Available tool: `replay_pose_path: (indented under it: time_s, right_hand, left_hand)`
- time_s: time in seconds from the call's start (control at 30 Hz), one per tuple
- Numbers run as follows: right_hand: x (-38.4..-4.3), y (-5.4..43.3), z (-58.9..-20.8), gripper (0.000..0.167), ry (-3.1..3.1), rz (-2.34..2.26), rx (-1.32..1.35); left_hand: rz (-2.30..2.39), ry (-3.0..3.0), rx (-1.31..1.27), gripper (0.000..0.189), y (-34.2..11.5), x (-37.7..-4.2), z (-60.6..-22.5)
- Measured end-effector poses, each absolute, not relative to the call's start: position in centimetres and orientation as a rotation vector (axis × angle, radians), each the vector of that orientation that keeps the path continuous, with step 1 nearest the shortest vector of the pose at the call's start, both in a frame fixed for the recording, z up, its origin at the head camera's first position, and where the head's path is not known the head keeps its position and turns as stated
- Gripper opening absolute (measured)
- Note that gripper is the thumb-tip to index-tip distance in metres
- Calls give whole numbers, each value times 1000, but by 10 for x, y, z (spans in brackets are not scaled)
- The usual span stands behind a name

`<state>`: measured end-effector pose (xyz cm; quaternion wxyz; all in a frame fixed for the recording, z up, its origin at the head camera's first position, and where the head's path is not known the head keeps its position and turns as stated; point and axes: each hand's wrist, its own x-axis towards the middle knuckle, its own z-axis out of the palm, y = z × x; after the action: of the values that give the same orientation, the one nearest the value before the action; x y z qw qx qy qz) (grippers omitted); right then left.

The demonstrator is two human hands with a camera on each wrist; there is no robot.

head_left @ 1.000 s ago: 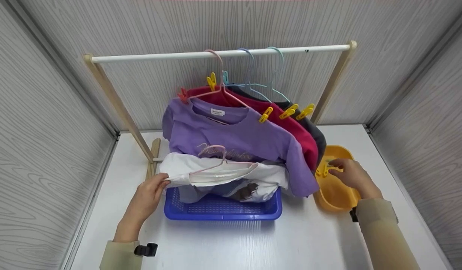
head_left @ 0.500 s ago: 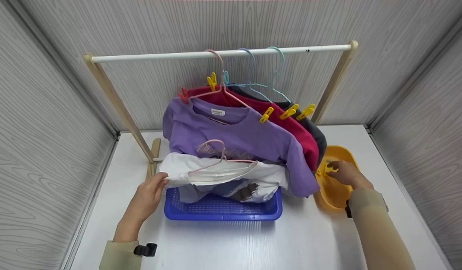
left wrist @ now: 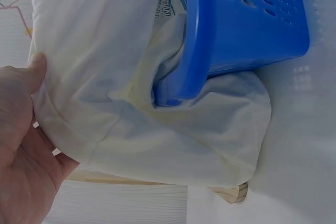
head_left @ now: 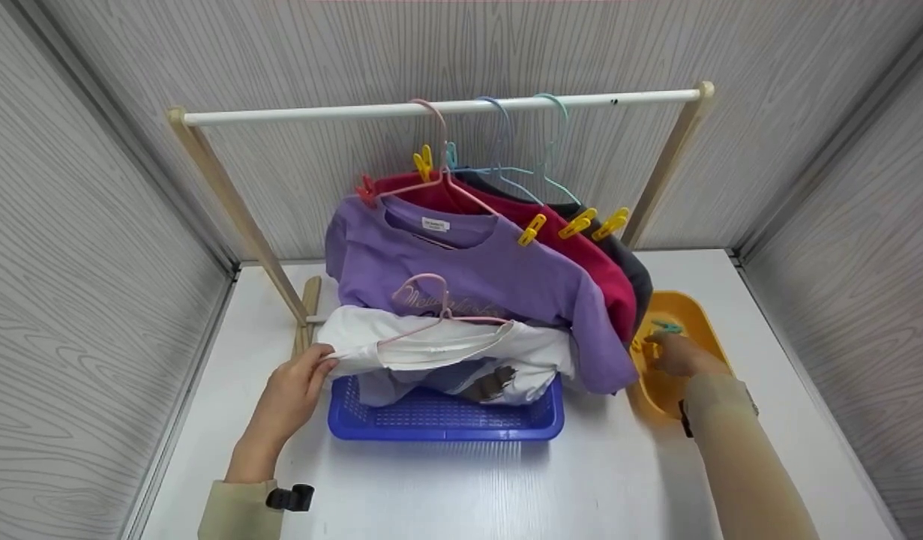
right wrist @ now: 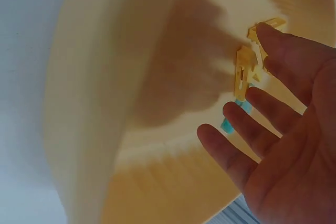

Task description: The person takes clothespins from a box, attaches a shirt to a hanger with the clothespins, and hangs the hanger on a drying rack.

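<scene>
My left hand [head_left: 290,397] pinches the edge of a white shirt [head_left: 543,349] between thumb and fingers. A pink hanger [head_left: 445,306] sits in the shirt's neckline, its hook upright. Part of the shirt lies over a blue basket [head_left: 446,433]. On the right, my right hand [head_left: 682,356] is down inside an orange tub [head_left: 697,311], fingers spread and mostly straight. Yellow clothespins [right wrist: 241,74] lie right at its fingertips in the right wrist view; whether they touch cannot be made out. A teal clothespin [head_left: 667,327] lies in the tub too.
Behind stands a rack with a white rail [head_left: 304,113] and wooden posts. On it hang a purple shirt [head_left: 461,262], a red shirt [head_left: 607,274] and a dark shirt [head_left: 637,270], with clothespins at the shoulders. Grey panel walls [head_left: 79,300] enclose the white table [head_left: 461,495].
My right hand has moved left and lower into the tub, uncovering the teal clothespin. The pink hanger's hook has tipped slightly upward. My left hand has stayed on the white shirt.
</scene>
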<state>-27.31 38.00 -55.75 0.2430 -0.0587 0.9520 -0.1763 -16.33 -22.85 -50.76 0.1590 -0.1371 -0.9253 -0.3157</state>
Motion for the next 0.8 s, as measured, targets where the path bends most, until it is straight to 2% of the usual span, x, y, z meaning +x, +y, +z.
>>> replay_pose_path:
  time_s: [0.37, 0.53, 0.8]
  right_hand:
    - [-275, 379, -558, 50, 2595, -478, -86]
    - [-276, 381, -556, 48, 2640, -391, -180]
    - [-272, 379, -551, 41, 2617, -383, -134]
  left_hand:
    - [-883, -2645, -363, 10, -229, -163, -508]
    - [-875, -2639, -357, 11, -228, -163, -508]
    - [-847, -2610, -371, 10, -227, -162, -507]
